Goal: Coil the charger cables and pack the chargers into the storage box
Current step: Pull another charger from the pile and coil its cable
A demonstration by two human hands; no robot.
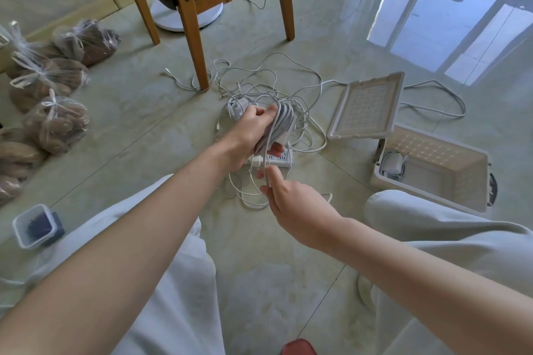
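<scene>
The coil of white cable (281, 124) is held off the floor, just above the power strip (274, 159). It is wound in several loops round the left hand (251, 132), whose fingers are curled over the bundle. A white charger brick (238, 106) is seen at the fingertip end, prob. clamped in the same grip, though that can't be told for sure. The free strand is pinched between thumb and forefinger of the right hand (288, 199), just below the coil, w/ the other fingers loosely curled. The main risk is judged to be the loose tangle (274, 86) on the floor beyond. Several cables are crossed over each other there, and one seems to be passed round the chair leg (199, 66), so a snag could be caused by a hard pull and the wound loops dragged off the hand. If a lead is plugged into the strip (not clear from here), the strip could be tugged along too. Loops could also be sprung open by a slack pinch. The storage box (432, 176) is stood open on the right, lid (366, 104) tipped back, w/ one charger (392, 164) already inside; a bulky, uneven coil may be hard to seat beside it.
</scene>
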